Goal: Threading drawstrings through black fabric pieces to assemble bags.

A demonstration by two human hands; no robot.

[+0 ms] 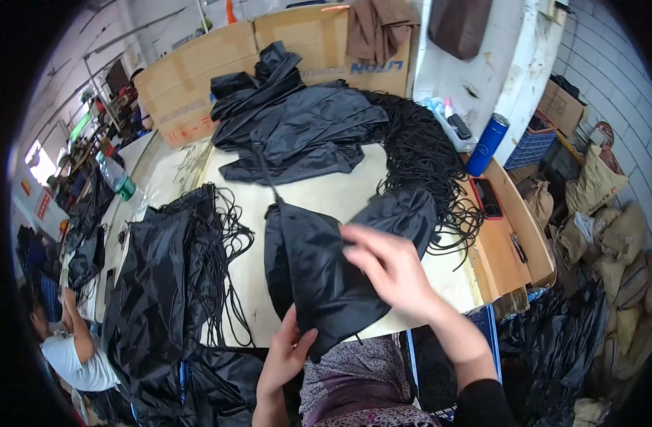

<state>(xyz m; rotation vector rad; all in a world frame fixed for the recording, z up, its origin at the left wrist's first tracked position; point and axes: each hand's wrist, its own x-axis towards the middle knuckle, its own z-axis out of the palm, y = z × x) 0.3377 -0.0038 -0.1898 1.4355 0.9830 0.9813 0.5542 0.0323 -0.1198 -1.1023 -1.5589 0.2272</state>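
A thin black fabric bag [329, 274] is spread in front of me, its lower part hanging over the table's near edge. My left hand [287, 352] pinches its lower left edge between thumb and fingers. Over the bag's upper right side is my right hand [393, 270], fingers stretched out and slightly blurred, the tips at the fabric. A dark cord [267, 174] runs up from the bag's top corner towards a heap of black fabric [305, 121]. More black fabric [404, 213] lies just beyond my right hand.
Black cords [426, 149] are piled at the back right. Stacked black bags [159, 285] with trailing cords lie left. A blue cylinder [488, 144], a red-edged phone [487, 198] and a cardboard tray [507, 242] stand right. Cardboard [198, 78] walls the back. Another person [77, 359] works far left.
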